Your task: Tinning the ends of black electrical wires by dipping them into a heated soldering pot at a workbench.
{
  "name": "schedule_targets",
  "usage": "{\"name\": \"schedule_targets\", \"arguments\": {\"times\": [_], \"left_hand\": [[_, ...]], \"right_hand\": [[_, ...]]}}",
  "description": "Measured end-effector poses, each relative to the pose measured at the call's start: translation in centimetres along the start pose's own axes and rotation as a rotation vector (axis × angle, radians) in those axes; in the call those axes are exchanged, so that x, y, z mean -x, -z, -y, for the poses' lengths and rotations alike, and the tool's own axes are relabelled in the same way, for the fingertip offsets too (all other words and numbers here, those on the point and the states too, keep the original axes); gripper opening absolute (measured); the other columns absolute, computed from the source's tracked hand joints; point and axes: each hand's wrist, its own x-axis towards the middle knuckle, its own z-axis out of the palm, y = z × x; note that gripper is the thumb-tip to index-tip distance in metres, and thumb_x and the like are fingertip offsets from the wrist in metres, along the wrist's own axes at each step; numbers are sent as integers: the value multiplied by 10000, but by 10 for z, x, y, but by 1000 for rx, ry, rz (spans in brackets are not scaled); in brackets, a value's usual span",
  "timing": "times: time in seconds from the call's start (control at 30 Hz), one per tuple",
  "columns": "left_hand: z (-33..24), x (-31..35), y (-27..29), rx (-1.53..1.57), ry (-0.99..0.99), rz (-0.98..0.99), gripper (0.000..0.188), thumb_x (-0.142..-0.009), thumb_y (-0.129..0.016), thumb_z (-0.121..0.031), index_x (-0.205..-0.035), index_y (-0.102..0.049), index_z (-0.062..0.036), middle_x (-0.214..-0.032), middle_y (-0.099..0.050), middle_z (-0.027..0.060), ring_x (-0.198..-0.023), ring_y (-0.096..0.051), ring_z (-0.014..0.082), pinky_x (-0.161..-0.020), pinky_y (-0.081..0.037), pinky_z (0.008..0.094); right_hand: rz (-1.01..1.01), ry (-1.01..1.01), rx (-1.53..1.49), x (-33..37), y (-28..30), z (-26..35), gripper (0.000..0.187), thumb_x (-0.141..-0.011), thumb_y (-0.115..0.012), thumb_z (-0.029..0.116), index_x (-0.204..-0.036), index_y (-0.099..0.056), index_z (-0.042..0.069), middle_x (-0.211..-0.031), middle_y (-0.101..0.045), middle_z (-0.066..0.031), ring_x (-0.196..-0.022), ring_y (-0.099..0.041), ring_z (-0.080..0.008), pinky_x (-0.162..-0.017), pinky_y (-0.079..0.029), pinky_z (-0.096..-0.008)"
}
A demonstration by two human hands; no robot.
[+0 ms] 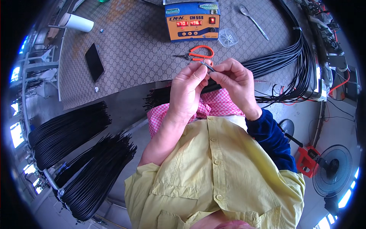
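Right now, both hands are up in front of the person's chest, pinching one thin black wire [209, 67] between them. The left hand [187, 89] is closed on the wire with thumb and fingers, and the right hand [235, 80] is closed on it too, from the 3 o'clock side. The fingertips of the two hands almost touch, and the wire's end pokes out toward 11 o'clock. Just past the hands, at 12 o'clock, little orange-handled pliers [199, 53] lie on the patterned desk [133, 49]. Farther at 12 o'clock stands a blue and orange box with red glowing numbers [192, 21]. A small clear plastic dish [228, 37] sits just beside the box at 3 o'clock, and a metal spoon [253, 21] lies a bit farther that way. A black phone [94, 62] lies flat at 9 o'clock from the pliers, and a white cup [76, 23] lies on its side at 10 o'clock. Big bunches of black wires [91, 164] hang at 8 o'clock, and more black wires [301, 57] curve around at 2 o'clock. A pink checked cloth [217, 103] lies under the hands.
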Motion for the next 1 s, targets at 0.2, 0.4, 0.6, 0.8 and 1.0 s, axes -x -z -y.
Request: {"name": "schedule_targets", "arguments": {"times": [0.2, 0.4, 0.6, 0.8, 1.0], "left_hand": [[-3, -1, -5, 194, 197, 31, 286, -863, -505, -278, -921, -587, -10, -748, -562, 15, -665, -489, 73, -621, -400, 204], [2, -6, -3, 160, 295, 155, 289, -860, -504, -275, -913, -550, 5, -782, -547, 57, -684, -496, 123, -616, -404, 244], [3, -4, -11, 125, 296, 171, 254, -856, -512, -236, -906, -557, 9, -786, -553, 56, -686, -511, 123, -610, -418, 244], [4, -1, -20, 113, 309, 153, 265, -857, -506, -218, -943, -561, 27, -807, -571, 61, -700, -520, 115, -642, -433, 241], [6, 0, -24, 152, 311, 180, 259, -860, -502, -209, -963, -562, 22, -802, -575, 56, -699, -524, 116, -643, -440, 242]], "right_hand": [[149, -73, -5, 4, 25, -1, 73, -798, -571, 11, -869, -564, -1, -779, -569, -9, -715, -501, -54, -665, -426, -196], [158, -148, -137, 11, 34, 0, 101, -796, -570, 17, -895, -573, -1, -809, -585, -21, -736, -525, -74, -676, -433, -202], [135, -147, -199, 17, 39, 0, 105, -799, -570, 27, -900, -573, -2, -809, -584, -23, -717, -524, -71, -656, -431, -199], [83, -186, -297, 22, 43, 1, 101, -800, -571, 32, -898, -572, 4, -793, -575, -20, -683, -515, -71, -625, -424, -195], [67, -226, -314, 26, 50, 7, 104, -800, -579, 49, -892, -570, 1, -777, -563, -5, -664, -510, -62, -598, -419, -183]]}}
